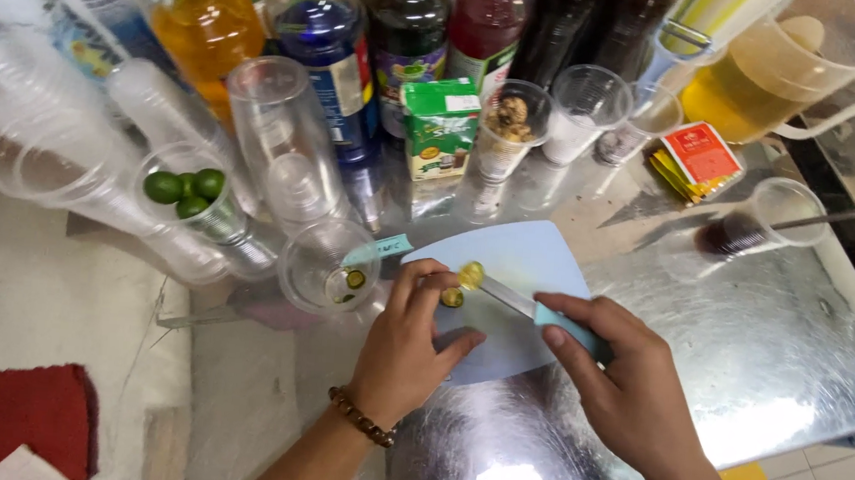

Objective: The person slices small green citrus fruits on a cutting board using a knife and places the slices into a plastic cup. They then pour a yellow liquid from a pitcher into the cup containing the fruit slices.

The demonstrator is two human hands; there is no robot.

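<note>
Pinching a small cut lime (470,274) against the pale blue board (536,268), my left hand (405,344) sits just below and left of it, fingertips closed on its near side. The knife (528,305) runs slantwise from the fruit down to the right, its blade touching the lime and its light blue handle gripped in my closed right hand (628,384). So the lime lies ahead of both hands, nearer the left. Its cut face is yellow-green and shiny; a second darker piece (452,297) lies just below it on the board. Left of the board stands a clear cup (331,263) with lime bits inside, on the shiny worktop (781,355).
</note>
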